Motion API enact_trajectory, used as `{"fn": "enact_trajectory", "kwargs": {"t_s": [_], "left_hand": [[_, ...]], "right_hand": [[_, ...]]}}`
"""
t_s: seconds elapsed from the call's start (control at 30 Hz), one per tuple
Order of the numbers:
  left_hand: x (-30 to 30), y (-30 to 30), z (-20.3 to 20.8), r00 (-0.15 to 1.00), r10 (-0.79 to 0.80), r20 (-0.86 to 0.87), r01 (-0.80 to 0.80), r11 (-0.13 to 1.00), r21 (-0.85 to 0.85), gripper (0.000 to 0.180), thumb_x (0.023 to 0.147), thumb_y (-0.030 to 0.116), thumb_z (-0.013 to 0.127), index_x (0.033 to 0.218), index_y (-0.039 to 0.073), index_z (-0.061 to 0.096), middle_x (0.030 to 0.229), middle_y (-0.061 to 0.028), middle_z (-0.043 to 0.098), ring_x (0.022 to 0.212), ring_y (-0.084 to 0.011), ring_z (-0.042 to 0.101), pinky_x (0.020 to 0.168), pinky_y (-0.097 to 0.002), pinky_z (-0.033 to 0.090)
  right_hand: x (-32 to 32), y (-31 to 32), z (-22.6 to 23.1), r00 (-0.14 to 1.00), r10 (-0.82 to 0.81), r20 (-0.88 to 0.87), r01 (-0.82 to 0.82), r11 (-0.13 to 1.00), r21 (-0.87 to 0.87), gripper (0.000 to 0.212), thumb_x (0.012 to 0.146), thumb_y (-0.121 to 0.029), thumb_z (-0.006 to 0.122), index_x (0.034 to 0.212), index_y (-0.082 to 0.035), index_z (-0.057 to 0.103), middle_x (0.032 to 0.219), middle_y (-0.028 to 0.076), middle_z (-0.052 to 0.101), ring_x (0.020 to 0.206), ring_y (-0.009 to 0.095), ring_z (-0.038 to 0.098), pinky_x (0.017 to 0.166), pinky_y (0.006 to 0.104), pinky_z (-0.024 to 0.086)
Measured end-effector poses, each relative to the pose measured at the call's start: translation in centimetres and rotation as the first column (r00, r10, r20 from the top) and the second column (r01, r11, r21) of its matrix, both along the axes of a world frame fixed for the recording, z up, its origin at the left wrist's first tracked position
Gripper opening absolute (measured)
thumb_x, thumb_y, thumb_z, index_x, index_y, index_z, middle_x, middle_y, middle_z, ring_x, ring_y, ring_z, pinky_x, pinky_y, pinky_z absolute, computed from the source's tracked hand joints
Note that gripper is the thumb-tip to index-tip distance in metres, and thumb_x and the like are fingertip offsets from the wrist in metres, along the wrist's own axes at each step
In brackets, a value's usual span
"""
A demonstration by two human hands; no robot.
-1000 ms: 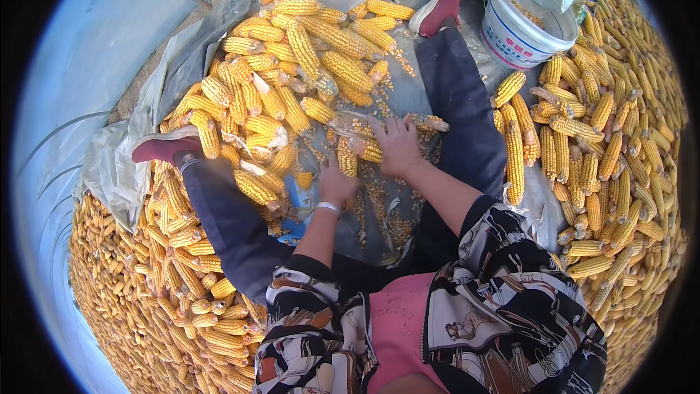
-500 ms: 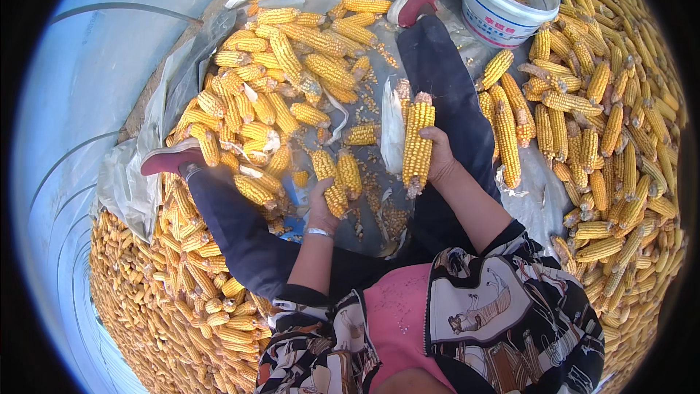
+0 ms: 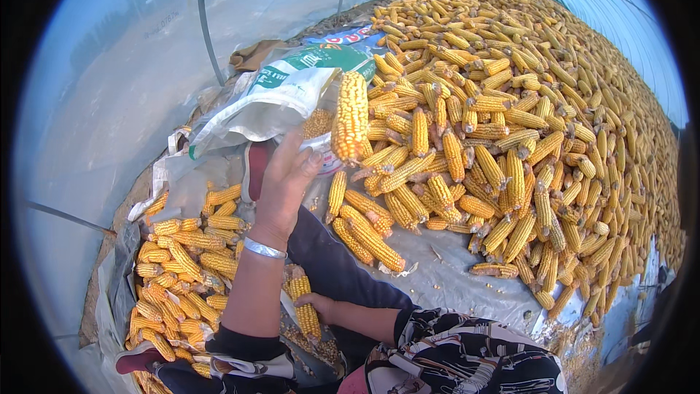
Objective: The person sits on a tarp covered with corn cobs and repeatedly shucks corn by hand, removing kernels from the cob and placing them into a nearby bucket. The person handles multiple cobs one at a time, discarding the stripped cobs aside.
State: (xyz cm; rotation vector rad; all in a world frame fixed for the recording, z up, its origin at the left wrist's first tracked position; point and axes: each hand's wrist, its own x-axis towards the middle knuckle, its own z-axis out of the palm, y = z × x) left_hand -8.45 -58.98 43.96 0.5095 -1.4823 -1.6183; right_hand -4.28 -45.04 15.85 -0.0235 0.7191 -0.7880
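My left hand (image 3: 286,179), a silver bracelet at its wrist, reaches up and forward with its fingers apart. Just right of its fingertips a yellow corn cob (image 3: 351,118) stands upright in the air, with a narrow gap between it and the hand. Lower down, beside my thigh, my right hand (image 3: 319,308) is wrapped round another corn cob (image 3: 302,298). Behind the raised hand, a white bucket (image 3: 325,153) with loose kernels shows in part.
A large heap of corn cobs (image 3: 503,153) spreads along the right and far side. A smaller cob pile (image 3: 179,277) lies at the left by my shoe. A green and white sack (image 3: 292,87) lies behind the bucket, near the plastic tunnel wall (image 3: 131,117).
The view has swung right. My left hand has risen from the cob pile toward the large heap, and a cob is now in the air beside it. My right hand still holds a cob.
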Motion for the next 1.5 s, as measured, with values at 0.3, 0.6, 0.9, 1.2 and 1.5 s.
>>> {"fn": "enact_trajectory", "kwargs": {"t_s": [0.3, 0.6, 0.9, 1.2, 1.5], "left_hand": [[18.6, 11.2, -18.2, 0.522, 0.446, 0.727, -0.684, 0.728, 0.045, 0.085, 0.087, 0.039, 0.071, 0.145, -0.009, 0.032, 0.14, -0.027, 0.045, 0.127, -0.0306, 0.049, 0.104, -0.0371, 0.04], [18.7, 17.8, -24.5, 0.721, 0.609, 0.332, -0.672, 0.496, 0.55, 0.035, 0.095, 0.021, 0.062, 0.116, -0.006, 0.062, 0.101, -0.0084, 0.067, 0.088, -0.0134, 0.059, 0.079, -0.0297, 0.048], [20.2, 17.8, -23.6, 0.568, 0.755, 0.327, -0.804, 0.424, 0.418, 0.024, 0.099, 0.017, 0.054, 0.105, -0.003, 0.065, 0.09, -0.0027, 0.066, 0.08, -0.0093, 0.058, 0.073, -0.0249, 0.046], [18.3, 17.7, -16.0, 0.607, 0.766, 0.212, -0.791, 0.555, 0.259, 0.026, 0.103, 0.018, 0.046, 0.099, -0.001, 0.063, 0.068, 0.0014, 0.053, 0.062, -0.0066, 0.049, 0.058, -0.023, 0.04], [13.0, 20.1, -12.1, 0.733, 0.645, 0.217, -0.497, 0.725, -0.478, 0.029, 0.099, 0.017, 0.044, 0.074, 0.005, 0.054, 0.057, -0.0006, 0.05, 0.049, -0.0114, 0.046, 0.051, -0.0267, 0.037]], "right_hand": [[-1.0, -0.3, 0.5, 0.946, 0.02, 0.324, 0.04, 0.983, -0.178, 0.056, 0.074, -0.019, 0.062, 0.126, 0.0, 0.053, 0.11, 0.017, 0.065, 0.099, 0.033, 0.065, 0.092, 0.0494, 0.052], [1.4, 2.4, 2.3, 0.98, -0.027, 0.197, 0.058, 0.987, -0.151, 0.057, 0.072, -0.011, 0.061, 0.126, 0.004, 0.052, 0.114, 0.017, 0.063, 0.105, 0.033, 0.062, 0.098, 0.0454, 0.048], [0.9, 0.9, 2.5, 0.967, -0.009, 0.256, 0.069, 0.971, -0.23, 0.062, 0.072, -0.016, 0.064, 0.129, 0.005, 0.05, 0.121, 0.019, 0.061, 0.11, 0.035, 0.059, 0.102, 0.0471, 0.045], [0.3, 1.3, 3.1, 0.843, -0.226, 0.489, 0.297, 0.952, -0.071, 0.071, 0.081, -0.046, 0.063, 0.135, -0.002, 0.047, 0.128, 0.017, 0.057, 0.118, 0.035, 0.055, 0.103, 0.0505, 0.043], [-0.8, 1.5, 7.1, 0.768, -0.276, 0.578, 0.436, 0.886, -0.157, 0.065, 0.083, -0.042, 0.056, 0.136, -0.005, 0.047, 0.123, 0.016, 0.06, 0.108, 0.033, 0.061, 0.095, 0.0456, 0.05]]}}
